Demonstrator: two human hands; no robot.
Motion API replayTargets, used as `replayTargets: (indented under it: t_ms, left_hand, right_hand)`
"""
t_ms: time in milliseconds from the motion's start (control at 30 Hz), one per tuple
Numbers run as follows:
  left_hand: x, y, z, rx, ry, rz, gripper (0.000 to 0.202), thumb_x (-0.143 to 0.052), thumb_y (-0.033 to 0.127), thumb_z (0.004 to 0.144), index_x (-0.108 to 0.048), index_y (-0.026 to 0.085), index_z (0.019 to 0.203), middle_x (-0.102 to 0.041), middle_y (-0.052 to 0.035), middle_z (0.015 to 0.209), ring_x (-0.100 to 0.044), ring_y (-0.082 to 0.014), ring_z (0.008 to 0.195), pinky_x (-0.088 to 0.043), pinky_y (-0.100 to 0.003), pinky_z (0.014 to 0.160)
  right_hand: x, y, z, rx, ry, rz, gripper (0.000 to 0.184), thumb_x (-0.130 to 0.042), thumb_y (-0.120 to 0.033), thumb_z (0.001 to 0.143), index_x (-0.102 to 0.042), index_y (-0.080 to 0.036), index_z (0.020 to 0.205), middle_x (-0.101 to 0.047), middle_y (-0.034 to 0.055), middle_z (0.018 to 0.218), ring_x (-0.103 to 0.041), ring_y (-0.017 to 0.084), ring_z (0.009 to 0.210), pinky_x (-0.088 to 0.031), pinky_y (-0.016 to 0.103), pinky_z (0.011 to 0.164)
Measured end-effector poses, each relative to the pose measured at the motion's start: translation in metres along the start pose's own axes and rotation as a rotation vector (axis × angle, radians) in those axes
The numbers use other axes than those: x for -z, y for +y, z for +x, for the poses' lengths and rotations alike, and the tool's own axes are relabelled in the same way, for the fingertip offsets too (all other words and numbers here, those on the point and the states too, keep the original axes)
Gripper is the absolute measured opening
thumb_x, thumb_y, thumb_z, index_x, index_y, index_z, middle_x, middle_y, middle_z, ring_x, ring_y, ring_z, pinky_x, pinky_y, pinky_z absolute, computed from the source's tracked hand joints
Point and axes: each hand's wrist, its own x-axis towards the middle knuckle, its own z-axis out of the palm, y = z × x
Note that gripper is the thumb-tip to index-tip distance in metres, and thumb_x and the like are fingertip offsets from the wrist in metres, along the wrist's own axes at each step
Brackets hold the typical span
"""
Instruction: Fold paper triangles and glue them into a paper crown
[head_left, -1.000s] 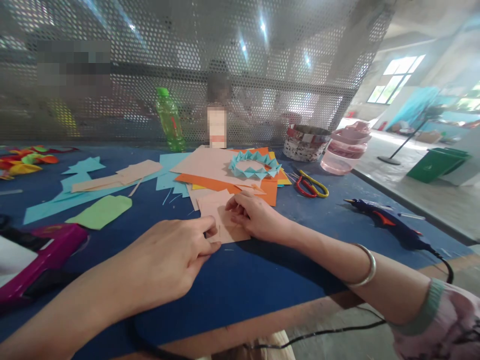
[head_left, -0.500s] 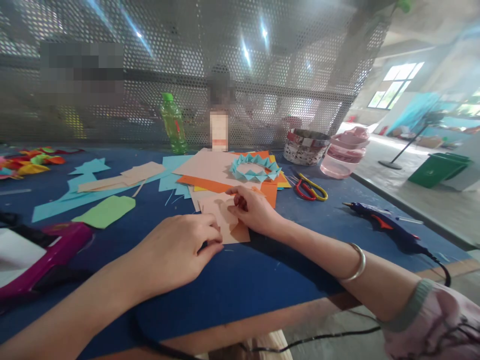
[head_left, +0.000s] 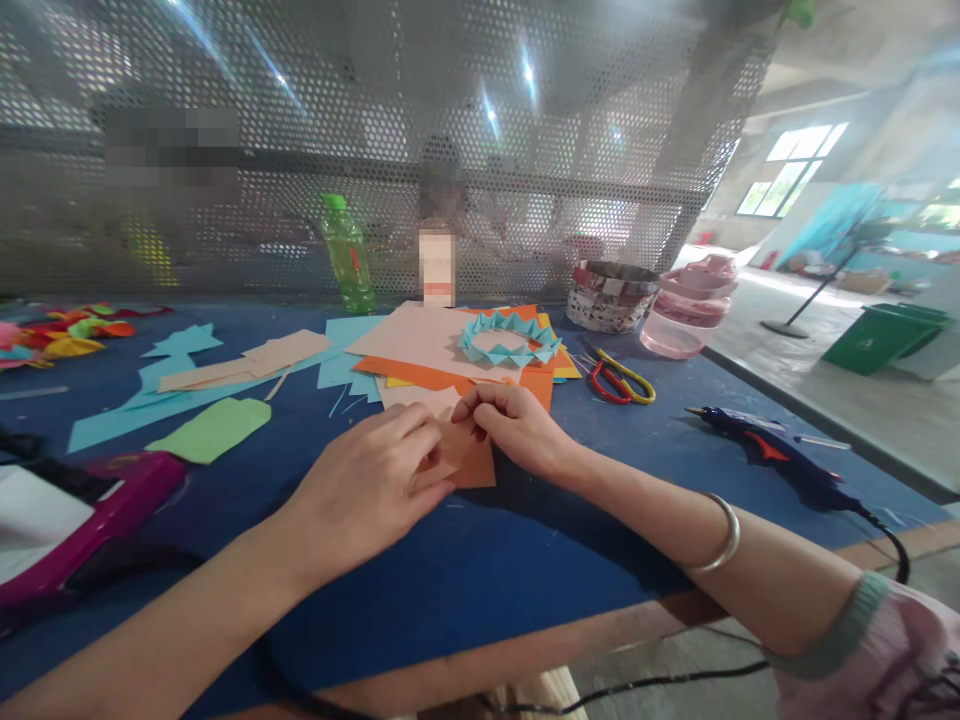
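Left hand [head_left: 367, 490] closed in toward right hand [head_left: 517, 430] since earlier frame. Head view: both curled, fingertips seemingly pinching folded paper [head_left: 474, 462], held just above blue table [head_left: 480, 590], near orange sheet [head_left: 536, 388]. Paper light, thin, soft; creases easily, best held by edges.

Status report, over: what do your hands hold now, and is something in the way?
Left hand, right hand pinching folded paper. Paper stack just beyond.
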Motion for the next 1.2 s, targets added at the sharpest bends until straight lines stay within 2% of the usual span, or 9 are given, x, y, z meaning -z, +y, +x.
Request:
replayTargets:
  t_ms: [133, 300, 433, 567, 767, 833, 933, 1067, 1200]
  left_hand:
    - [-0.001, -0.007, -0.001, -0.008, 0.073, 0.043, 0.018, -0.043, 0.010, 0.089, -0.055, 0.019, 0.080, -0.058, -0.0046, 0.094, -0.056, -0.0208, 0.090, -0.043, -0.035, 0.078]
    - [0.000, -0.013, 0.001, 0.003, 0.122, 0.011, 0.022, -0.042, 0.002, 0.082, -0.053, 0.019, 0.073, -0.059, -0.0037, 0.091, -0.054, -0.0202, 0.089, -0.042, -0.034, 0.078]
    - [-0.004, -0.019, 0.003, -0.009, 0.114, -0.067, 0.023, -0.043, 0.000, 0.078, -0.054, 0.019, 0.071, -0.060, -0.0025, 0.092, -0.056, -0.0188, 0.091, -0.042, -0.033, 0.079]
    - [-0.008, -0.025, 0.002, -0.003, 0.121, -0.005, 0.023, -0.044, 0.002, 0.079, -0.055, 0.020, 0.071, -0.063, -0.0018, 0.091, -0.057, -0.0201, 0.090, -0.040, -0.038, 0.083]
    - [-0.003, -0.009, 0.000, -0.033, 0.034, -0.095, 0.035, -0.045, 0.001, 0.072, -0.060, 0.021, 0.096, -0.063, -0.0044, 0.105, -0.056, -0.0228, 0.107, -0.041, -0.039, 0.093]
    - [-0.001, -0.002, 0.001, -0.015, -0.021, -0.213, 0.028, -0.054, 0.010, 0.077, -0.058, 0.023, 0.101, -0.063, -0.0035, 0.109, -0.057, -0.0218, 0.107, -0.042, -0.036, 0.094]
    - [-0.003, 0.000, 0.002, 0.074, -0.054, -0.291, 0.012, -0.057, 0.022, 0.083, -0.060, 0.022, 0.094, -0.065, -0.0024, 0.097, -0.061, -0.0196, 0.091, -0.047, -0.032, 0.080]
    - [-0.006, -0.011, 0.002, 0.066, -0.048, -0.278, 0.017, -0.048, 0.013, 0.085, -0.061, 0.021, 0.079, -0.066, -0.0017, 0.087, -0.062, -0.0183, 0.087, -0.045, -0.031, 0.078]
    - [-0.001, -0.018, 0.002, 0.057, -0.096, -0.258, 0.019, -0.050, 0.012, 0.084, -0.062, 0.021, 0.072, -0.066, -0.0008, 0.082, -0.062, -0.0179, 0.084, -0.044, -0.031, 0.077]
  right_hand:
    - [0.003, 0.001, -0.004, -0.007, -0.052, 0.060, 0.031, -0.036, -0.003, 0.068, -0.063, -0.014, 0.078, -0.061, 0.0006, 0.072, -0.057, 0.009, 0.064, -0.043, 0.019, 0.058]
    - [0.007, 0.006, -0.007, 0.195, -0.044, -0.284, 0.034, -0.051, -0.003, 0.069, -0.064, -0.016, 0.098, -0.060, -0.0026, 0.071, -0.053, 0.009, 0.062, -0.041, 0.020, 0.059]
    - [0.010, 0.013, -0.004, 0.263, -0.052, -0.457, 0.031, -0.058, -0.001, 0.071, -0.068, -0.016, 0.096, -0.063, -0.0002, 0.078, -0.056, 0.009, 0.067, -0.042, 0.021, 0.064]
    - [0.011, 0.014, -0.003, 0.379, -0.001, -0.597, 0.016, -0.067, -0.006, 0.075, -0.074, -0.018, 0.084, -0.061, 0.0018, 0.082, -0.057, 0.012, 0.076, -0.042, 0.022, 0.068]
    - [0.012, 0.008, -0.008, 0.545, -0.076, -0.806, 0.009, -0.063, -0.014, 0.082, -0.071, -0.016, 0.079, -0.062, 0.0046, 0.081, -0.055, 0.016, 0.080, -0.039, 0.025, 0.069]
    - [0.012, 0.007, -0.009, 0.530, -0.120, -0.797, 0.009, -0.062, -0.014, 0.083, -0.071, -0.015, 0.082, -0.062, 0.0049, 0.082, -0.055, 0.016, 0.079, -0.040, 0.025, 0.068]
    - [0.013, 0.004, -0.011, 0.520, -0.231, -0.712, 0.014, -0.059, -0.012, 0.083, -0.071, -0.016, 0.089, -0.063, 0.0050, 0.086, -0.057, 0.015, 0.080, -0.041, 0.024, 0.069]
    - [0.016, 0.001, -0.012, 0.541, -0.336, -0.581, 0.023, -0.056, -0.004, 0.078, -0.072, -0.017, 0.089, -0.063, 0.0047, 0.084, -0.059, 0.015, 0.081, -0.044, 0.024, 0.071]
    - [0.019, 0.003, -0.009, 0.550, -0.324, -0.479, 0.032, -0.050, 0.006, 0.068, -0.073, -0.014, 0.077, -0.065, 0.0051, 0.080, -0.061, 0.015, 0.078, -0.047, 0.025, 0.074]
